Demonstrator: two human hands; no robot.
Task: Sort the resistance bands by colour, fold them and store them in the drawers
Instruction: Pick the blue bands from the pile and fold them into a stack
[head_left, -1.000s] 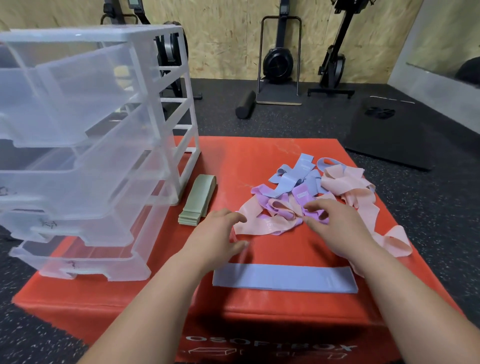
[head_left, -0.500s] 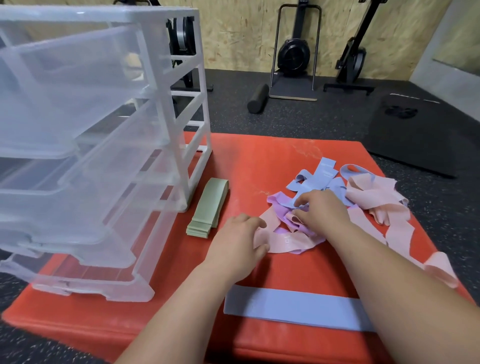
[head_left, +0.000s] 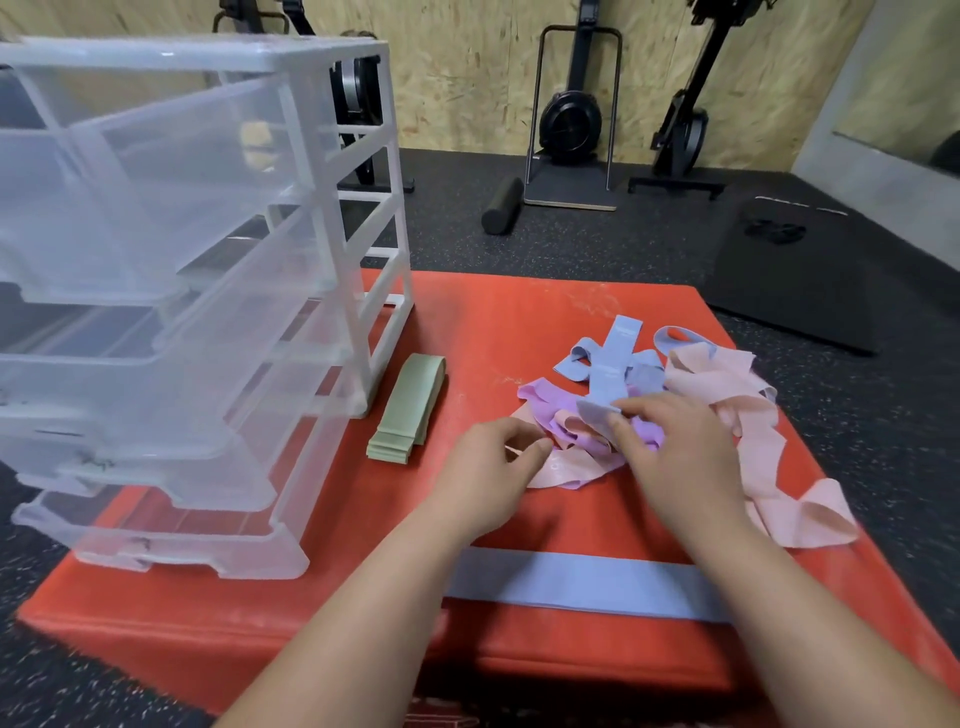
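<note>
A person is leaning over a red padded box on the dark gym floor, both bare forearms reaching in from six o'clock. The right hand is resting on a tangled heap of stretchy bands at about two o'clock on the box top, its thumb and forefinger pinching the near end of a pale blue band that is running away toward twelve o'clock. Under that hand, lilac bands are lying crumpled, and soft pink bands are spilling out toward three and four o'clock, one loop trailing to the box's right edge. The left hand is sitting just at nine o'clock of the heap, fingers curled in loosely with the fingertips touching a pink band's edge; I cannot tell whether it is actually gripping anything.

Another blue band is lying flat and straight across the near edge at six o'clock, partly crossed by both forearms. A neat stack of folded sage-green bands is lying at ten o'clock, just beside the foot of a translucent white plastic drawer tower, which is standing on the box's left side with its drawers pulled partway out toward the viewer. Black exercise machines are standing against the plywood wall at twelve o'clock.
</note>
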